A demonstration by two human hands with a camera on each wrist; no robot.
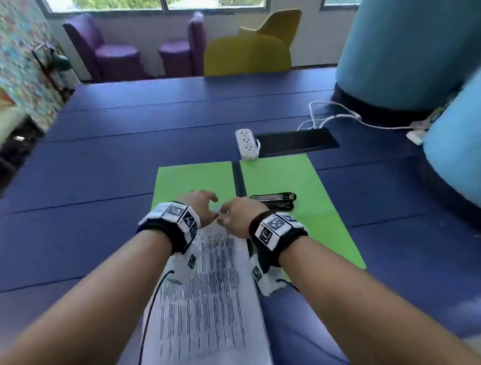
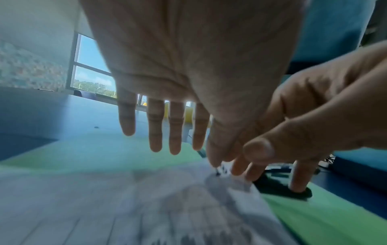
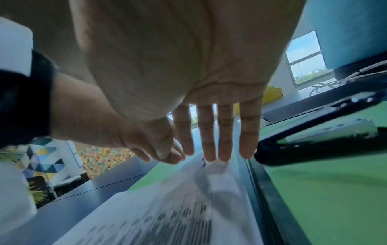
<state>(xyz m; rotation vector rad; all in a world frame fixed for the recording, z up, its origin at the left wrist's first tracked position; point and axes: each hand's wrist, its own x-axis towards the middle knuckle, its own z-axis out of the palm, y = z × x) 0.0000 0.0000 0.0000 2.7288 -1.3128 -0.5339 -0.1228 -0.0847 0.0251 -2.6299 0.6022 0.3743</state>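
The left hand (image 1: 201, 208) is spreading straight fingers, its thumb touching the far edge of the white printed paper sheet (image 1: 208, 299). The right hand (image 1: 239, 218) is resting straight fingertips there too.

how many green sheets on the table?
2. Left green sheet, its near end under the printed paper; right green sheet, with the black stapler on it. Another could be hidden under the paper.

windows (image 1: 161, 3) daylit | purple armchairs (image 1: 114, 54), yellow chair (image 1: 247, 54) beneath | patterned wall (image 1: 18, 65) left | blue table (image 1: 104, 161)
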